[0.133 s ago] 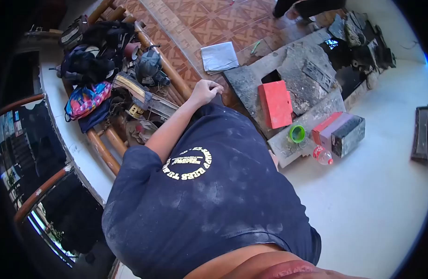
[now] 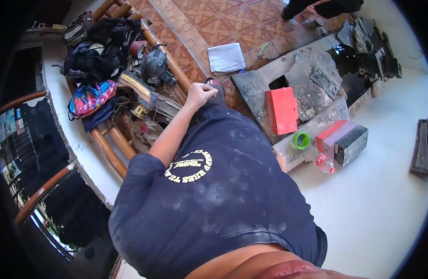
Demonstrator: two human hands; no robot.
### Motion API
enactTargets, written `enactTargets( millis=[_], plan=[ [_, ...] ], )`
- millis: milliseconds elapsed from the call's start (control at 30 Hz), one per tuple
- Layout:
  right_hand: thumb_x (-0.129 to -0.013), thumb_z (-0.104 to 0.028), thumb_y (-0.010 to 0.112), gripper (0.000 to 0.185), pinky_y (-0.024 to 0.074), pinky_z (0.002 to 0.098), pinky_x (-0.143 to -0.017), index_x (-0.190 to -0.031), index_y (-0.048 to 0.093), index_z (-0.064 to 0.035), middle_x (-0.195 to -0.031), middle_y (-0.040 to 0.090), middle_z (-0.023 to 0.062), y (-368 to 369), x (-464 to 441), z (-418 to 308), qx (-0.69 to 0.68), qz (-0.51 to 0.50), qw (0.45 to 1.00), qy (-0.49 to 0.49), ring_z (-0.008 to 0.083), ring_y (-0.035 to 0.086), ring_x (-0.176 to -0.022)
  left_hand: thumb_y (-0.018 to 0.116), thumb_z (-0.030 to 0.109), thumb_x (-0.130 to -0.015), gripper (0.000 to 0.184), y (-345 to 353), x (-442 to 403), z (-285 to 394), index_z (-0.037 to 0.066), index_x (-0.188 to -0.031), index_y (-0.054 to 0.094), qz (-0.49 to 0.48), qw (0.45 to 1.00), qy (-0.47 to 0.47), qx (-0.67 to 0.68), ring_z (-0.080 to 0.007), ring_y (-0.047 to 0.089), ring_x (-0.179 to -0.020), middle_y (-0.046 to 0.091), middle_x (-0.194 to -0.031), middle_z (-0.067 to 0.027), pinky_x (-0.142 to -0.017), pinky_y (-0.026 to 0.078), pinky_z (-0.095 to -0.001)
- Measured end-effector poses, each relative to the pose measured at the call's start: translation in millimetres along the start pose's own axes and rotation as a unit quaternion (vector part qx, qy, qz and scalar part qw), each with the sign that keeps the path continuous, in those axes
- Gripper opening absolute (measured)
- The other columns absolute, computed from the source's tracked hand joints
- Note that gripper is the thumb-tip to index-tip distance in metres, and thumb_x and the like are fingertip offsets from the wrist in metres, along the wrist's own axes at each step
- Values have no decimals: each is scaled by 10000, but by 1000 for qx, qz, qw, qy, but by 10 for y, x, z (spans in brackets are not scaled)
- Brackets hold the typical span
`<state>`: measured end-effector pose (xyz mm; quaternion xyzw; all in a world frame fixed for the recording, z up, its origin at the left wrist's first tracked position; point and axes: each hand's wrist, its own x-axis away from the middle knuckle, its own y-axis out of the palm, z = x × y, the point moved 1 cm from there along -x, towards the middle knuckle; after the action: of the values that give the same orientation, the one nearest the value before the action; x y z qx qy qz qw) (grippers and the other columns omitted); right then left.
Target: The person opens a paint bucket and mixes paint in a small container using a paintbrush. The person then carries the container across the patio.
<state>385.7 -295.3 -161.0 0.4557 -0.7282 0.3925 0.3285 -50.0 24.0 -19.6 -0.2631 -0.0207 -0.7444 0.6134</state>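
Observation:
My left hand [image 2: 201, 96] is in front of my dark trousers, beside the bamboo bench. Its fingers are curled together; anything inside them is hidden from me. Of my right side, just a sliver of skin, perhaps my right hand [image 2: 281, 161], shows past the edge of my dusty dark shirt [image 2: 232, 186], and its fingers are out of sight. Nearest to it are a bright green ring-shaped container [image 2: 301, 140], a clear plastic bottle [image 2: 323, 163] with a red label and cap, and a red block [image 2: 282, 110] on a worn, dusty slab [image 2: 251, 93].
Bags, among them a colourful one [image 2: 92, 98], and a grey cap [image 2: 154, 67] crowd the bamboo bench [image 2: 174, 69]. A box [image 2: 343, 139] stands near the bottle. White paper [image 2: 226, 58] lies on the tiled floor [image 2: 214, 23]. Another person's legs [image 2: 337, 8] show at the top.
The whole view has shifted slightly, with the surroundings appearing a little further right and lower. My left hand stays curled near my leg. More of the other person's legs shows.

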Motion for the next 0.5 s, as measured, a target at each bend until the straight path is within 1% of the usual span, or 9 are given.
enactTargets(
  millis=[67,100,133,167,200,300,400,433,500],
  plan=[
    [-918,-378,576,373,413,309,-447,-829,668,-27,-653,650,61,147,206,-583,167,14,982,-89,155,560,-490,798,222,-760,235,-306,-91,128,-5,-800,754,48,998,-40,4,-86,631,-618,717,-725,-57,-617,493,-238],
    [-903,-390,588,400,416,317,-453,-822,697,-14,-661,677,72,202,271,-835,247,32,960,-131,157,558,-484,811,227,-745,233,-406,-111,201,3,-780,755,60,995,-56,61,-86,628,-623,715,-720,-55,-625,491,-236],
    [-898,-390,591,398,417,320,-455,-814,706,-18,-664,683,77,293,266,-996,221,50,969,-94,157,560,-484,822,218,-731,234,-540,-235,183,0,-782,753,73,996,-47,24,-86,624,-634,714,-718,-50,-639,488,-230],
    [-893,-390,595,396,418,323,-456,-806,715,-23,-667,689,83,364,221,-1111,193,69,977,-59,157,561,-484,826,203,-727,232,-622,-411,47,-10,-778,749,85,993,-40,68,-83,618,-645,713,-721,-46,-652,487,-229],
    [-893,-384,593,386,417,325,-454,-790,715,-32,-664,688,84,441,238,-1319,174,86,981,14,157,564,-485,820,147,-729,182,-700,-630,-156,-11,-776,744,93,990,-46,94,-66,606,-615,712,-711,-35,-602,479,-226],
    [-889,-379,604,375,412,331,-444,-795,714,-34,-654,686,75,710,254,-1869,169,99,979,47,157,571,-487,856,140,-703,213,-986,-1313,-241,-20,-748,722,102,970,-104,196,-68,580,-608,695,-711,-45,-574,453,-217],
    [-904,-374,604,360,409,311,-426,-829,713,-39,-656,682,62,1157,121,-2399,89,83,991,53,148,582,-494,840,195,-752,250,-1533,-2070,174,-11,-719,702,90,980,-129,119,-67,553,-574,666,-660,-32,-535,428,-237],
    [-917,-361,594,345,408,295,-421,-865,710,-41,-663,681,55,1320,196,-2672,39,87,994,51,141,582,-498,840,195,-752,250,-1739,-2352,241,-11,-719,702,86,982,-119,120,-67,553,-574,666,-660,-32,-535,428,-237],
    [-931,-348,584,331,408,279,-417,-902,707,-42,-671,681,47,1570,157,-3198,-10,96,995,38,134,582,-501,807,204,-792,242,-2184,-2933,481,-9,-731,708,114,987,4,114,-71,551,-554,671,-652,-37,-525,422,-243]
  ],
)
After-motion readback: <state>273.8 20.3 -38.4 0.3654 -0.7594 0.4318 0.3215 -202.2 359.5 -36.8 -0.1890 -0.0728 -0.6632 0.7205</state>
